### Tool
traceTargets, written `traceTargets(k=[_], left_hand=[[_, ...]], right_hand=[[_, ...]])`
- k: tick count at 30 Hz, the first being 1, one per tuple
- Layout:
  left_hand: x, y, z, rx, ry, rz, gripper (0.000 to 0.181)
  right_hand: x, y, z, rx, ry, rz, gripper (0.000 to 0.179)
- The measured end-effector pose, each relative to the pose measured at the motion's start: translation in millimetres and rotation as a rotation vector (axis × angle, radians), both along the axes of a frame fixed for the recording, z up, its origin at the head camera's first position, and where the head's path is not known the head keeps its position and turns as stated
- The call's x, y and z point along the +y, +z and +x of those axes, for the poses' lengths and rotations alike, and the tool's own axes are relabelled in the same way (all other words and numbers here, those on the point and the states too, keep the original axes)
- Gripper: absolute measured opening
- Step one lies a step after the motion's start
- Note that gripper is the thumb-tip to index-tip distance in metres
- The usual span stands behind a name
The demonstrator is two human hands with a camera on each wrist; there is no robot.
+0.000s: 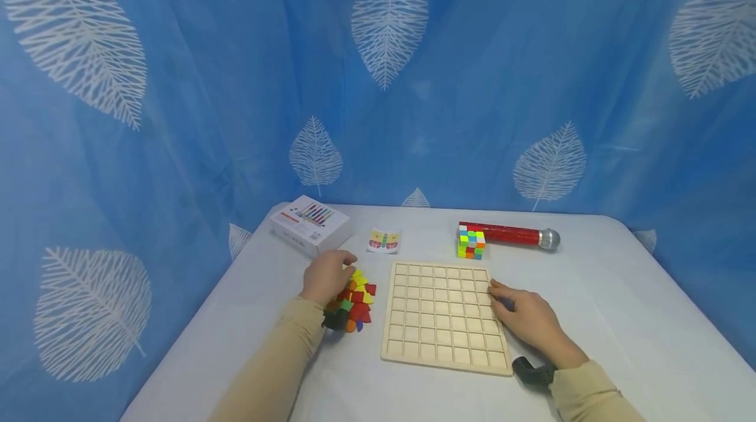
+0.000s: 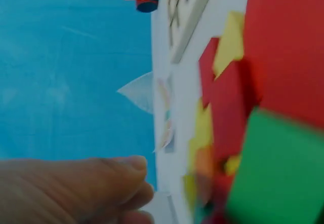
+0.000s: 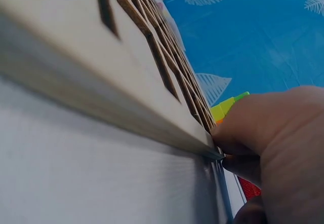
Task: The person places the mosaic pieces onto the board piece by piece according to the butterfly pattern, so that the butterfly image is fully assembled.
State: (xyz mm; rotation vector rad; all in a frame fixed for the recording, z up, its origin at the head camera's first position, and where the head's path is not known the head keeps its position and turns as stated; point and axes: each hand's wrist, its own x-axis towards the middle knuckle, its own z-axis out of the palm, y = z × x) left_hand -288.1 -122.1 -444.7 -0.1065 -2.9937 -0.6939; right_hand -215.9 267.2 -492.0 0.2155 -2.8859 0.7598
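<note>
A square wooden grid board (image 1: 447,316) lies flat on the table, with rows of shallow square recesses. At its right edge my right hand (image 1: 527,317) pinches the rim; the right wrist view shows thumb and fingers (image 3: 243,127) on the board's edge (image 3: 152,127). My left hand (image 1: 327,277) is over the left side of a loose pile of coloured pieces (image 1: 357,297). Red, yellow, green and orange flat pieces make up the pile, among them a green piece (image 2: 276,168) close to the left wrist camera. Nothing shows between the left fingertips (image 2: 134,164).
Behind the left hand stands a white printed box (image 1: 310,225). A small card with a butterfly picture (image 1: 384,241) lies beyond the board. Toward the back right, a colourful puzzle cube (image 1: 470,243) sits before a red microphone (image 1: 512,234). A blue leaf-patterned curtain (image 1: 472,81) hangs behind.
</note>
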Motion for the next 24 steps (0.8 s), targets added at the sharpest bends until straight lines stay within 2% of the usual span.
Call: traceTargets(k=[5,8,12,17,24], left_hand=[[9.5,-14.7,-7.1,0.029,0.0,-0.006,0.022],[7.9,-24.2,-8.5,0.055,0.007,-0.013,0.019],[7.6,-34.9,-7.2,0.057,0.0,-0.016,0.019],[7.5,-36.6,-5.3,0.083,-0.021,-0.035,0.021],[9.2,-33.9,-8.0,0.103,-0.032,-0.053,0.023]], right_hand=[[1.7,0.5,0.7,-0.026,0.008,0.001,0.04],[0.5,0.2,1.7,-0.034,-0.001,0.009,0.04],[1.7,-1.4,6.8,-0.049,-0.013,0.017,0.04],[1.1,-4.1,7.2,-0.044,-0.019,0.01,0.039],[-1.4,3.5,6.3,-0.042,-0.017,0.02,0.039]])
